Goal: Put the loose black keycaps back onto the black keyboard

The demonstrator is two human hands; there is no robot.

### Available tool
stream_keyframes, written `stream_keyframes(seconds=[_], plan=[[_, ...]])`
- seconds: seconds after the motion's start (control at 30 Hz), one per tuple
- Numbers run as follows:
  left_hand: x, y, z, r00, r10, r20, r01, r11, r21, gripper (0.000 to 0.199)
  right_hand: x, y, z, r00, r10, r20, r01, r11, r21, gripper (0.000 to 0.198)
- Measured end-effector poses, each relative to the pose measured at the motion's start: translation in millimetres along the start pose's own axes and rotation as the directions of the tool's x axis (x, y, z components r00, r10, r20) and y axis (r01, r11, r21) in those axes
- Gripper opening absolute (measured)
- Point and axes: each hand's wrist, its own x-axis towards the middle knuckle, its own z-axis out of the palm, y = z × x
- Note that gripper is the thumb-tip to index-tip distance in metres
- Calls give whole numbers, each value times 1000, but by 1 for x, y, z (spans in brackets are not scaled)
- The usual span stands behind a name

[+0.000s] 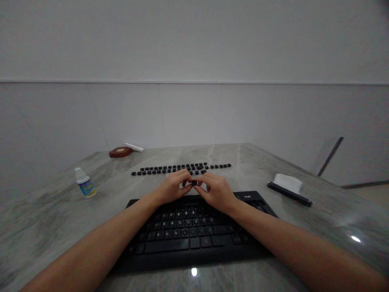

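Between the fingertips of both hands is a small black keycap [194, 183], held just above the far edge of a black keyboard [170, 257]. My left hand [174, 185] pinches it from the left, and my right hand [216, 190] pinches it from the right. The keyboard lies flat in front of me, its upper part partly covered by my hands and forearms. Many key positions in the middle show bare mounts with pale centres. Beyond my hands, several loose black keycaps [165, 170] lie in rows on the table.
A white-capped spray bottle [86, 185] stands at the left on the grey marbled table [115, 178]. Behind it are a reddish-brown case [120, 152] and a white flat box [134, 147]. At right, a black pen-like stick [288, 194] lies against white tissue [288, 182]. A wall rises behind.
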Motion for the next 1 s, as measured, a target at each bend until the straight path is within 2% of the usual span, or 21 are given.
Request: stream_keyframes(seconds=[0.13, 0.37, 0.5, 0.6, 0.73, 0.8, 0.9, 1.0], plan=[[0, 0, 1, 1000, 9, -14, -9, 1000, -1, 4, 1, -2, 0, 999, -40, -17, 41, 998, 48, 28], [1, 5, -1, 999, -23, 32, 24, 1000, -9, 4, -2, -2, 0, 998, -56, 8, 55, 996, 77, 15], [-1, 7, -2, 994, -40, 98, 40, 999, 7, 5, -1, -5, -4, 999, 36, 32, -39, 995, 89, 22], [-1, 9, -5, 987, -22, 158, 23, 1000, -1, 7, -1, -12, -11, 985, 148, 93, -160, 977, 142, 28], [2, 12, -7, 959, -6, 284, 11, 1000, -16, 12, -11, -22, -20, 920, 296, 255, -347, 919, 189, 23], [3, 14, -7, 943, -20, 331, 25, 1000, -10, 15, -19, -24, -23, 896, 323, 305, -383, 909, 165, 16], [4, 16, -8, 919, -33, 393, 36, 999, 0, 17, -29, -25, -24, 907, 286, 309, -353, 916, 189, 8], [5, 19, -9, 889, -26, 457, 20, 1000, 18, 18, -34, -24, -21, 946, 153, 286, -228, 941, 250, 7]])
